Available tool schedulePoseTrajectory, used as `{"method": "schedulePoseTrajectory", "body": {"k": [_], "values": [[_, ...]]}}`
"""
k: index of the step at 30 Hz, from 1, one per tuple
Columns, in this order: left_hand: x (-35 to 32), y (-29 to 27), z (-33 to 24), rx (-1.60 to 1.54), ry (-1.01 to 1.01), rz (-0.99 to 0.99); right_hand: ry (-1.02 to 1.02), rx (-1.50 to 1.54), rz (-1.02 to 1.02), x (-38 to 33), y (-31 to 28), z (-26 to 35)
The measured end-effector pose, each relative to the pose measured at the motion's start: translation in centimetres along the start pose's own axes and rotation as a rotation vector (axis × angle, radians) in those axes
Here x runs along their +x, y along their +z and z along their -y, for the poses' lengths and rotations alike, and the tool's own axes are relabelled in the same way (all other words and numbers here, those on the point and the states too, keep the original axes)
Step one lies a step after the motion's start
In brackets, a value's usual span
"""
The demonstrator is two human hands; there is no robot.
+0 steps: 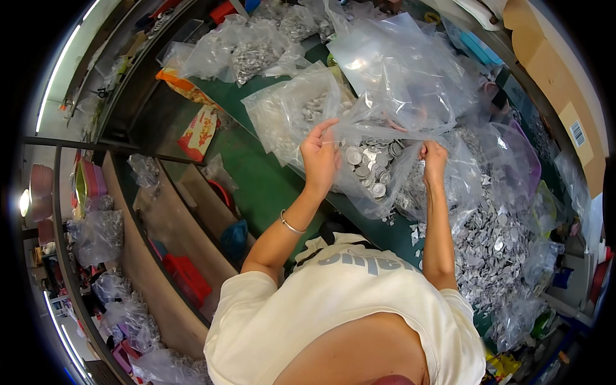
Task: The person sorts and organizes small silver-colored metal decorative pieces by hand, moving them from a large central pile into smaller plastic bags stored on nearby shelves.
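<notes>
A clear plastic bag (378,133) stretches between my two hands, its mouth spread toward the far side. Inside lie many silvery round metal discs (372,165). My left hand (319,157) pinches the left side of the bag's rim, with a metal bangle on that wrist. At the right side of the rim, my right hand (434,160) is closed in a fist on the plastic. A large empty-looking clear bag (401,70) lies just beyond, and another clear bag of small silvery pieces (314,106) is beside my left hand.
Loose silvery metal pieces (497,250) are heaped on the right of the green table (378,231). Filled clear bags (250,54) crowd its far end. A cardboard box (555,70) stands at far right. Shelving on the left holds bags and a red basket (186,277).
</notes>
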State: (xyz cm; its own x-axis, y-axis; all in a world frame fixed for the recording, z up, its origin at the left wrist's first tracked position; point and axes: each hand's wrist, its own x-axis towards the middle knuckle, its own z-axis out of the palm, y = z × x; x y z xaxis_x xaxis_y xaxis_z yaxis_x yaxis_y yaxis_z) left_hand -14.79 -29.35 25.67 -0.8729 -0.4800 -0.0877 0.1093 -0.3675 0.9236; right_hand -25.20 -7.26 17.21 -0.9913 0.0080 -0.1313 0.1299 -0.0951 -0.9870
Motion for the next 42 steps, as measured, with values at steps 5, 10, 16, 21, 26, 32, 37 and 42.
{"method": "schedulePoseTrajectory", "body": {"k": [5,10,16,21,26,32,37,42], "values": [[0.4,0.4,-0.3,-0.033,0.011,-0.003,0.039,0.029,-0.114,-1.2,-2.3,-0.6],[-0.8,1.3,-0.4,-0.049,-0.07,0.042,-0.146,-0.248,0.066,-2.3,-3.5,-2.3],[-0.7,1.4,0.3,0.012,-0.083,0.13,-0.064,-0.073,0.05,-1.5,-1.0,-1.2],[-4.5,1.3,2.0,0.091,-0.128,0.126,0.023,-0.091,-0.036,-4.1,-4.7,-3.5],[-8.6,2.6,5.4,0.258,-0.06,0.137,0.026,-0.211,-0.07,-5.6,-5.7,-4.3],[-11.8,2.4,7.1,0.376,-0.006,0.157,0.109,-0.322,-0.003,-7.8,-6.9,-3.9],[-13.7,2.0,6.8,0.409,0.042,0.126,0.003,-0.225,-0.06,-12.7,-7.8,-4.3],[-15.6,-0.1,9.1,0.429,-0.141,0.2,0.091,-0.223,-0.118,-20.6,-11.4,-8.6]]}}
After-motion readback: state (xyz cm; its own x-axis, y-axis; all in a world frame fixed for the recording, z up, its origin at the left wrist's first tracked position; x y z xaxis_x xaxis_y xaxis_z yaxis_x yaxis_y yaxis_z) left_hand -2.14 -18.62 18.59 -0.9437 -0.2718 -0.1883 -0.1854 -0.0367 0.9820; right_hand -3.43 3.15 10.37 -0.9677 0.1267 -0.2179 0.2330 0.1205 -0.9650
